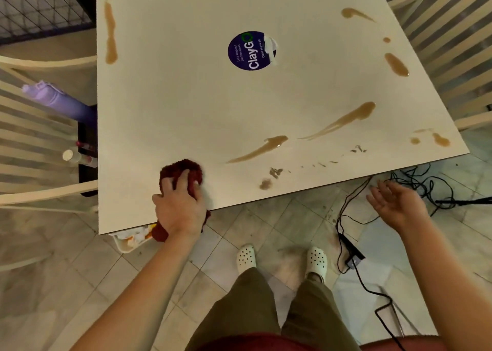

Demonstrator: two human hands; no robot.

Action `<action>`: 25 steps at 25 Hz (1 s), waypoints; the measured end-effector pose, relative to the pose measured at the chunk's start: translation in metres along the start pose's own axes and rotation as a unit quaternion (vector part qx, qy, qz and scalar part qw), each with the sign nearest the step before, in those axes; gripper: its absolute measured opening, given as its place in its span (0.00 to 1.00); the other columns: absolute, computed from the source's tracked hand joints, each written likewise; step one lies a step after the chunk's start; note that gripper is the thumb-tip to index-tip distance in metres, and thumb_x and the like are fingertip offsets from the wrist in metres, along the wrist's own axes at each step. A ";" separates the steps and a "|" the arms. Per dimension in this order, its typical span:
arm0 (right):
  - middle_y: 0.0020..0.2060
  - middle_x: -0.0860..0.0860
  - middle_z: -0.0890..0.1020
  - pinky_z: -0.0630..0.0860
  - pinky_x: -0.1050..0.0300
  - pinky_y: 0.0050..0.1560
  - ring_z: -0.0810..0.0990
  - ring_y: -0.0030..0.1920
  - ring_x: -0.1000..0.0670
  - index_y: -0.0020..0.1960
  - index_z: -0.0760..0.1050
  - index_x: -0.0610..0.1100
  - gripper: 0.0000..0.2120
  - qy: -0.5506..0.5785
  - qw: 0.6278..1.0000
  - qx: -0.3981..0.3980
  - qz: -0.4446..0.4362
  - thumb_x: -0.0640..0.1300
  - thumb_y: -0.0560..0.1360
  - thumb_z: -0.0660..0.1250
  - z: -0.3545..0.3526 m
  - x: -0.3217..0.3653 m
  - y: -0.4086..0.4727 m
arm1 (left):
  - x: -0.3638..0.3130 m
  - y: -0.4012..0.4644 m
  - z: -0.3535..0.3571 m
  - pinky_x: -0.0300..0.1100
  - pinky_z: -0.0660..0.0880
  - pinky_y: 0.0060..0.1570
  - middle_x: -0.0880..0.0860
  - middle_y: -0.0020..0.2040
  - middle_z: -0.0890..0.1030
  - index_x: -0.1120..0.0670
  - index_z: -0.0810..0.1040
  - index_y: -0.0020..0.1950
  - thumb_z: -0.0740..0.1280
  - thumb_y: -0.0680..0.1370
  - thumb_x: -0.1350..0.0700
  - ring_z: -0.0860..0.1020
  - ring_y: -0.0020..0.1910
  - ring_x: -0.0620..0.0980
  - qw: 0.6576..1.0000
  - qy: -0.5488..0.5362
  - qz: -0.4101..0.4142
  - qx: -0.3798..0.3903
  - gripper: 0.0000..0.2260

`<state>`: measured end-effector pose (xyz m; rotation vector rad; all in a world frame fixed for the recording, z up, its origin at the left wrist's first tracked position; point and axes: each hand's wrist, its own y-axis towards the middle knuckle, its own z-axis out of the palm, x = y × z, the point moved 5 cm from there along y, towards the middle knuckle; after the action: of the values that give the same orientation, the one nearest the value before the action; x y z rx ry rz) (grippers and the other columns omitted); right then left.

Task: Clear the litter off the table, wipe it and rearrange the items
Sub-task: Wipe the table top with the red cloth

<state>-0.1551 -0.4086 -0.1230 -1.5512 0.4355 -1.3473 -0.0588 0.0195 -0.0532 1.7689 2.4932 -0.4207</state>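
A white square table [186, 105] carries several brown liquid streaks, such as one [255, 149] near the front edge and one [343, 120] to its right. A dark red cloth [193, 169] lies at the table's near edge, and my left hand [179, 207] presses down on it, fingers wrapped over it. My right hand [396, 204] hovers below the table's front right edge, palm up, fingers spread, holding nothing. A round blue sticker [250, 51] marks the table's middle.
A white bin [127, 240] with crumpled litter sits under the near left corner. Slatted chairs [32, 127] [452, 44] flank the table; the left one holds a purple bottle [61, 101] and small containers [72, 155]. Black cables [348, 217] trail over the tiled floor.
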 end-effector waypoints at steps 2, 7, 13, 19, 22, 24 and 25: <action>0.69 0.47 0.69 0.66 0.49 0.67 0.68 0.69 0.45 0.72 0.60 0.40 0.19 -0.020 0.999 -0.027 -0.014 0.41 0.81 0.51 -0.022 0.020 0.010 | -0.038 -0.028 0.014 0.49 0.72 0.43 0.57 0.64 0.70 0.48 0.70 0.69 0.58 0.78 0.48 0.71 0.49 0.63 0.999 0.010 0.044 0.006 0.19; 0.60 0.48 0.73 0.71 0.52 0.61 0.71 0.64 0.46 0.72 0.58 0.40 0.20 -0.132 0.988 -0.018 -0.079 0.41 0.81 0.50 -0.049 0.079 0.038 | -0.172 -0.076 0.053 0.46 0.73 0.43 0.55 0.64 0.68 0.46 0.64 0.72 0.53 0.80 0.47 0.70 0.50 0.59 0.993 0.022 0.100 0.064 0.20; 0.50 0.47 0.76 0.74 0.58 0.41 0.78 0.44 0.49 0.73 0.55 0.44 0.22 -0.222 0.964 0.033 -0.144 0.39 0.79 0.53 -0.056 0.139 0.057 | -0.198 -0.070 0.026 0.49 0.71 0.55 0.53 0.68 0.67 0.45 0.68 0.69 0.57 0.79 0.46 0.71 0.59 0.59 0.992 -0.127 0.009 -0.017 0.18; 0.64 0.40 0.72 0.77 0.57 0.46 0.77 0.48 0.45 0.71 0.60 0.38 0.18 -0.253 0.954 0.096 -0.131 0.37 0.81 0.49 -0.055 0.162 0.069 | -0.122 -0.074 0.038 0.52 0.67 0.55 0.62 0.68 0.64 0.50 0.65 0.72 0.54 0.80 0.47 0.69 0.57 0.67 0.984 -0.013 -0.172 -0.045 0.20; 0.61 0.44 0.73 0.71 0.52 0.59 0.78 0.50 0.47 0.70 0.61 0.39 0.18 -0.254 0.952 0.108 -0.132 0.38 0.82 0.48 -0.054 0.164 0.071 | -0.173 -0.088 0.052 0.51 0.70 0.48 0.61 0.67 0.65 0.50 0.65 0.71 0.54 0.80 0.48 0.69 0.56 0.65 0.989 -0.016 -0.139 -0.046 0.20; 0.60 0.43 0.73 0.70 0.51 0.61 0.77 0.50 0.47 0.68 0.63 0.39 0.16 -0.249 0.953 0.112 -0.135 0.38 0.82 0.48 -0.053 0.165 0.071 | -0.222 -0.104 0.065 0.50 0.71 0.48 0.59 0.67 0.65 0.48 0.65 0.71 0.54 0.80 0.47 0.69 0.56 0.63 0.996 -0.024 -0.088 -0.015 0.20; 0.58 0.43 0.74 0.71 0.50 0.60 0.77 0.49 0.47 0.65 0.64 0.40 0.14 -0.245 0.954 0.111 -0.135 0.38 0.82 0.49 -0.054 0.166 0.072 | -0.246 -0.112 0.074 0.49 0.72 0.49 0.58 0.67 0.65 0.47 0.65 0.71 0.54 0.79 0.46 0.69 0.56 0.62 0.998 -0.029 -0.049 0.005 0.20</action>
<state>-0.1274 -0.5935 -0.1006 -1.7210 -0.2374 -1.1071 -0.0874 -0.2591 -0.0537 1.6177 2.5495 -0.4854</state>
